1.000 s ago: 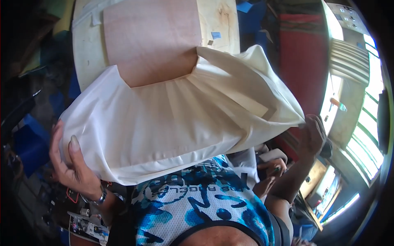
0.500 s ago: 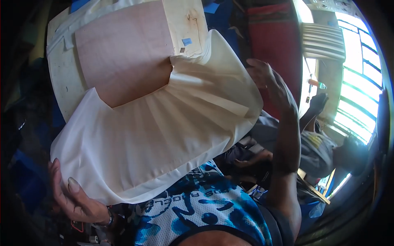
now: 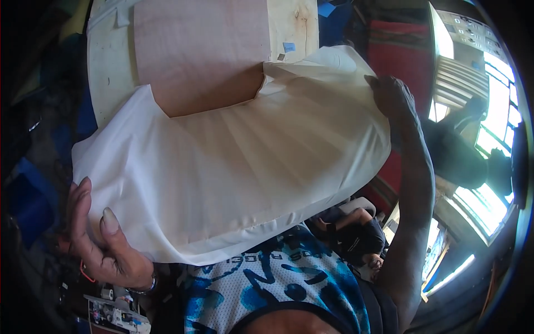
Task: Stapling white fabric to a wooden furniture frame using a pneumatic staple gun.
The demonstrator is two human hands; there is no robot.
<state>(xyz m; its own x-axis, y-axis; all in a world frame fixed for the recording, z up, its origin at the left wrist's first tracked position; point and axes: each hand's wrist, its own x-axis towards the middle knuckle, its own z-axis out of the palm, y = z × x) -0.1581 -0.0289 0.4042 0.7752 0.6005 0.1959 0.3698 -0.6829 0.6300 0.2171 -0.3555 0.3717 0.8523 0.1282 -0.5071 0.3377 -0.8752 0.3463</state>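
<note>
- Cream cloth [image 3: 261, 161] is spread between two hands, near the shirt [image 3: 278, 278].
- Its left edge is met by the left hand [image 3: 114, 256], thumb and fingers parted wide.
- Its right edge is met by the right hand [image 3: 394, 100]; whether cloth is pinched cannot be told.
- The board's [image 3: 200, 44] near end is framed on three sides within the cloth's notch.

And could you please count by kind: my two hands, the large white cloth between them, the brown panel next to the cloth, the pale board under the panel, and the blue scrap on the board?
Hands (left hand, right hand): 2
Cloth: 1
Panel: 1
Board: 1
Scrap: 1
Total: 6
</note>
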